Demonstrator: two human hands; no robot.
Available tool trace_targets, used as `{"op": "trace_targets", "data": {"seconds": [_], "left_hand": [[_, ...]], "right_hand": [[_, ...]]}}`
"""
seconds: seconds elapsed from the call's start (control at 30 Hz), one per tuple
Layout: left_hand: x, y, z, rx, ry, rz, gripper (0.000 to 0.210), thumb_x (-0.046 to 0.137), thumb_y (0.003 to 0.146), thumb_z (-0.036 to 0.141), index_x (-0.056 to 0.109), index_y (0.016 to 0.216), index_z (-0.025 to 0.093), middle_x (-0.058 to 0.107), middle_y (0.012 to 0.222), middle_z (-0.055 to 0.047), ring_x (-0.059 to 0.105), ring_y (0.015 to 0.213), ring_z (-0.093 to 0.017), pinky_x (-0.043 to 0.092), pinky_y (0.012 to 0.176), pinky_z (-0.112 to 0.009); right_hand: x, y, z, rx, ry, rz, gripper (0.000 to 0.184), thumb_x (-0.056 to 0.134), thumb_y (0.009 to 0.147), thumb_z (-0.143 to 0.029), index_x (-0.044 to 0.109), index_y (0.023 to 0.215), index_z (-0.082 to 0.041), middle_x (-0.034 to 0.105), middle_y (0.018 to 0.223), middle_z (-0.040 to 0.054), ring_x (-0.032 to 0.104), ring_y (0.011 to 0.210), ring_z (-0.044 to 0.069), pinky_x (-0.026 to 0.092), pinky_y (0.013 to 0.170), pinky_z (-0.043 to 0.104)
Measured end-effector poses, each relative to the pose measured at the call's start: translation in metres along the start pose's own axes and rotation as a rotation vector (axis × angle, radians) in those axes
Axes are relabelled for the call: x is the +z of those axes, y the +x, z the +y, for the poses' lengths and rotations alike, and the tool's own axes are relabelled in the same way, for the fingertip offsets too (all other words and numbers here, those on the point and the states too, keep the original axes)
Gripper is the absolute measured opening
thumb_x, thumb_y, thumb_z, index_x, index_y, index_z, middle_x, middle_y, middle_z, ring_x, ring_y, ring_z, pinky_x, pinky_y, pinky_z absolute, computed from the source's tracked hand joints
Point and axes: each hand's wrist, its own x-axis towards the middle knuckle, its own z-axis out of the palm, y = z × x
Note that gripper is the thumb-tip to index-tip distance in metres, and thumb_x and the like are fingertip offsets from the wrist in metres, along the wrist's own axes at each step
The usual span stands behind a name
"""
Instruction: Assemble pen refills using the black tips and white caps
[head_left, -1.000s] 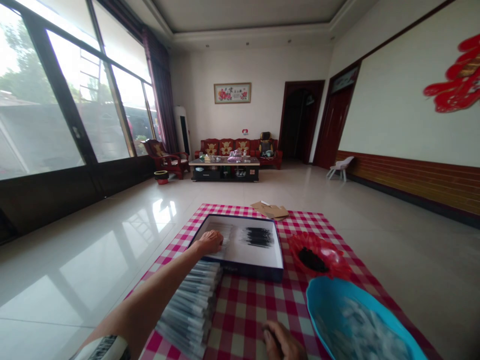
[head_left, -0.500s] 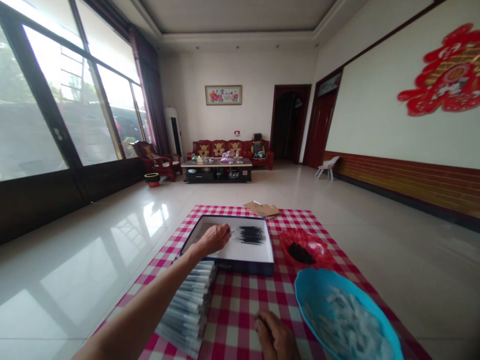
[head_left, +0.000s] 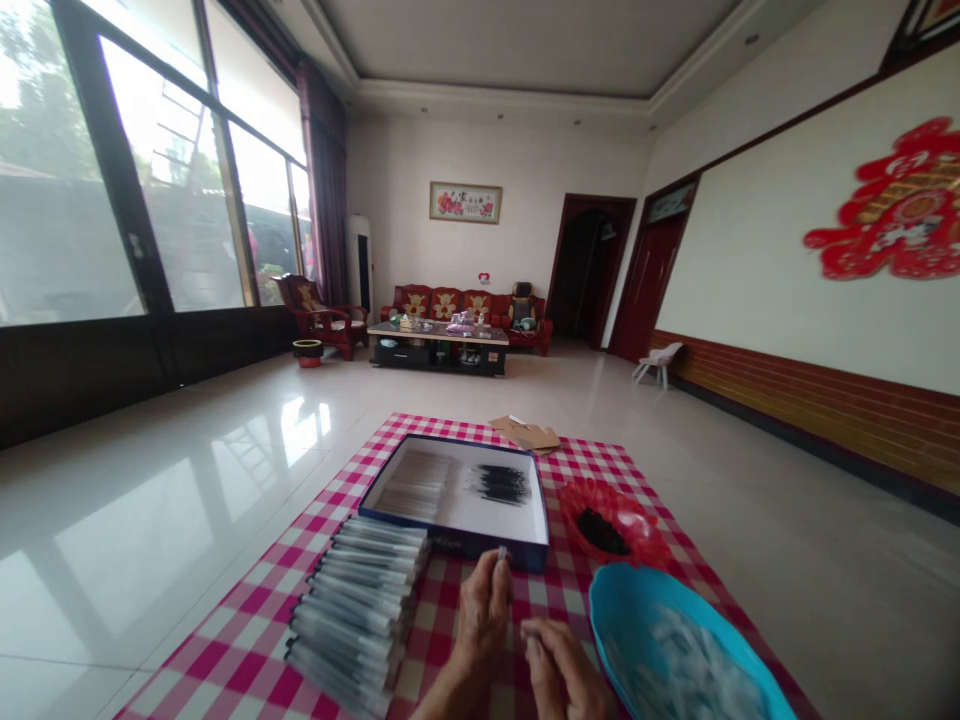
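My left hand point(head_left: 481, 605) is closed in front of the box, pinching a clear plastic tube point(head_left: 502, 552) whose pale end pokes out above the fingertips. Close beside it, my right hand point(head_left: 566, 668) is curled with thumb and fingers together; what it may hold is hidden. The shallow white box with a dark blue edge point(head_left: 480, 548) holds clear thin tubes point(head_left: 412, 484) on its left and black-tipped thin sticks, like pen refills, point(head_left: 504, 484) on its right. Left of my hands lies a stack of clear pens with black ends point(head_left: 367, 600).
On the checked tablecloth point(head_left: 247, 640), a red bowl point(head_left: 641, 530) with small black pieces stands at right. Nearer is a blue basin point(head_left: 615, 590) full of translucent caps or sleeves. Brown cardboard point(head_left: 529, 434) lies behind the box. Sofa and coffee table point(head_left: 439, 345) stand far back.
My left hand has come back from over the box to beside my right hand, now with a clear tube end showing. The view has tilted slightly.
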Motion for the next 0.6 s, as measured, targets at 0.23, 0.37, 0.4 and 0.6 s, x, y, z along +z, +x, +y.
{"op": "trace_targets", "data": {"seconds": [0.23,0.37,0.4,0.6], "left_hand": [[-0.001,0.011,-0.008,-0.166,-0.197,0.186,0.055,0.042,0.079,0.072,0.062,0.087,0.021,0.046,0.053,0.003,0.045,0.048,-0.014,0.038,0.048,-0.024],[0.001,0.012,-0.011,-0.223,-0.207,0.162,0.062,0.038,0.078,0.075,0.065,0.094,0.021,0.05,0.054,0.0,0.049,0.049,-0.016,0.04,0.046,-0.025],[0.001,0.013,-0.013,-0.231,-0.211,0.154,0.062,0.038,0.078,0.075,0.065,0.095,0.022,0.051,0.054,0.0,0.05,0.05,-0.017,0.041,0.047,-0.026],[0.0,0.016,-0.03,-0.258,-0.234,0.132,0.059,0.042,0.077,0.073,0.067,0.099,0.025,0.054,0.054,-0.002,0.052,0.05,-0.018,0.044,0.049,-0.027]], "right_hand": [[0.015,0.134,0.013,-0.003,-0.48,-0.428,0.026,0.044,0.089,-0.019,0.068,0.099,-0.02,0.07,0.1,0.0071,0.066,0.093,0.017,0.05,0.081,0.023],[0.058,0.18,0.048,0.019,-0.595,-0.592,0.022,0.053,0.081,-0.01,0.073,0.088,-0.019,0.072,0.089,0.0054,0.067,0.086,0.017,0.048,0.079,0.022],[0.068,0.186,0.057,0.022,-0.617,-0.632,0.021,0.055,0.081,-0.009,0.073,0.085,-0.019,0.072,0.087,0.0055,0.067,0.086,0.017,0.047,0.079,0.023],[0.104,0.194,0.086,0.079,-0.766,-0.805,0.019,0.059,0.089,-0.029,0.063,0.101,-0.016,0.066,0.104,0.0051,0.064,0.092,0.018,0.051,0.082,0.038]]}}
